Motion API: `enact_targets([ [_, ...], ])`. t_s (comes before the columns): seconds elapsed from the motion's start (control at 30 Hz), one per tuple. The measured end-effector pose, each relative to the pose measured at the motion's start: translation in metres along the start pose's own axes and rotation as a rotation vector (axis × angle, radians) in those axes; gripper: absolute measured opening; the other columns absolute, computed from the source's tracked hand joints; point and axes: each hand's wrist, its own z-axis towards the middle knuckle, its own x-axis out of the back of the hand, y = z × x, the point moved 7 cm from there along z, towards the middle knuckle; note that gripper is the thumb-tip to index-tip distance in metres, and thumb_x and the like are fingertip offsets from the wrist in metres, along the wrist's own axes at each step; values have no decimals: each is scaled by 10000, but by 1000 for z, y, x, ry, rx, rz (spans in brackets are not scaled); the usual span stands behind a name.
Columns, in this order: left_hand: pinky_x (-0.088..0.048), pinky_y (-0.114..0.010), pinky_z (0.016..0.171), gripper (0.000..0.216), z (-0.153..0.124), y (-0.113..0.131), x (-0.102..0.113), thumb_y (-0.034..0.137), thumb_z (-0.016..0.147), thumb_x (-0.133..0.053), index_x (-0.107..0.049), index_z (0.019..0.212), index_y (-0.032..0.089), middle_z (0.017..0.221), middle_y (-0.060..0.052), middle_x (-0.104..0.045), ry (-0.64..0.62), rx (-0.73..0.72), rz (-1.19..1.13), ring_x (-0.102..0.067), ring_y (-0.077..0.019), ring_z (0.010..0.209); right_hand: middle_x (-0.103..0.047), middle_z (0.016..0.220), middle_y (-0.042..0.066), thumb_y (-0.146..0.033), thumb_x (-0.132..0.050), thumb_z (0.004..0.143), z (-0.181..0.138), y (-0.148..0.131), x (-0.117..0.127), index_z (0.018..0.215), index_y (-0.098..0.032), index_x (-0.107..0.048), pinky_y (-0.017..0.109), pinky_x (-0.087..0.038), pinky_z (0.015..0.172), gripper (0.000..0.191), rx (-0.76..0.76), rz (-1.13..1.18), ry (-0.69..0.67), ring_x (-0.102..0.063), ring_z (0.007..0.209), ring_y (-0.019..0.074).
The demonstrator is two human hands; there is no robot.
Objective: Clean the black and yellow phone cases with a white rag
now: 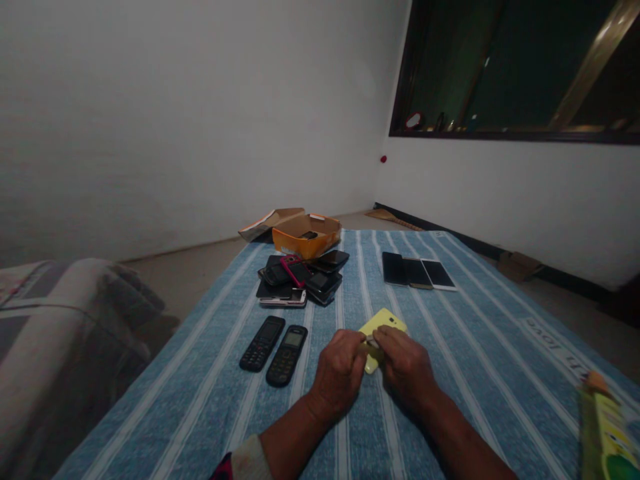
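My left hand [341, 363] is closed, its thumb and fingers pinched together. Facing it, my right hand [406, 363] is closed the same way. A small pale piece [371, 340] shows between the fingertips of both hands, too small to name. Just beneath them is a yellow phone [385, 321], back side up with its camera at the far end; my fingers hide part of its middle. Left of my hands, two black keypad phones [262, 343] lie side by side on the blue striped cloth [200, 413].
Behind the keypad phones is a heap of mixed phones [300, 277], with an open orange box [306, 239] beyond it. Three flat smartphones [418, 272] lie in a row at the back right. A yellow-green packet [607, 430] stands at the right front edge.
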Motion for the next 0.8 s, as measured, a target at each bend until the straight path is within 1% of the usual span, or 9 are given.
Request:
enact_targets([
  [0.07,-522,-397,832,188,0,0,1,180,901,-470,-542,1069,143,963,-107,-638,1,-3,27,-575,-239,924,-697,985,136,-38,-411,873,-4,10,0,1018,-130,-653,328,-530,803,297,-10,-114,18,-645,920,219],
  [0.17,-493,-476,903,328,-2,-3,-4,247,847,-567,-501,1148,135,1064,-132,-606,-54,20,73,-539,-286,1022,-682,917,112,-52,-436,883,-9,20,-9,917,-149,-663,317,-496,766,249,-50,-188,-65,-613,877,221],
  [0.23,-474,-512,925,428,-4,-7,-9,296,805,-626,-479,1178,145,1104,-135,-585,-105,67,99,-526,-310,1061,-654,840,82,-60,-475,875,-10,16,-16,852,-165,-654,303,-465,710,208,-59,-172,-142,-583,808,212],
  [0.33,-443,-545,955,503,-6,-13,-17,333,764,-663,-461,1194,170,1131,-126,-568,-180,134,127,-518,-330,1102,-612,781,52,-53,-525,853,-9,-1,-24,802,-171,-630,294,-415,658,166,-36,-131,-217,-535,741,198],
  [0.4,-425,-549,970,489,-7,-15,-20,330,753,-661,-467,1174,177,1117,-116,-569,-219,165,142,-519,-331,1103,-608,790,49,-48,-552,844,-8,-10,-27,792,-168,-622,292,-400,654,149,-21,-117,-253,-519,737,194],
  [0.47,-428,-526,960,458,-8,-17,-22,310,745,-659,-477,1146,184,1081,-97,-578,-262,194,147,-529,-316,1071,-615,811,51,-41,-573,832,-7,-11,-28,800,-163,-627,293,-400,667,138,-20,-118,-275,-518,755,196],
  [0.57,-431,-491,951,478,-9,-16,-21,279,730,-674,-469,1154,198,1085,-78,-581,-309,223,134,-528,-295,1057,-625,819,52,-21,-560,818,-8,9,-27,820,-169,-640,299,-411,694,168,-73,-149,-290,-529,786,205],
  [0.7,-430,-484,952,522,-8,-13,-18,248,717,-686,-458,1183,187,1106,-84,-586,-316,237,105,-529,-288,1058,-652,890,71,8,-475,823,-11,38,-24,867,-183,-658,310,-438,748,268,-185,-176,-267,-552,866,214],
  [0.8,-440,-498,945,535,-9,-15,-19,240,710,-683,-455,1192,188,1109,-90,-590,-291,229,86,-542,-293,1050,-647,894,79,12,-466,813,-11,28,-26,869,-183,-652,317,-450,731,275,-182,-112,-261,-561,869,220],
])
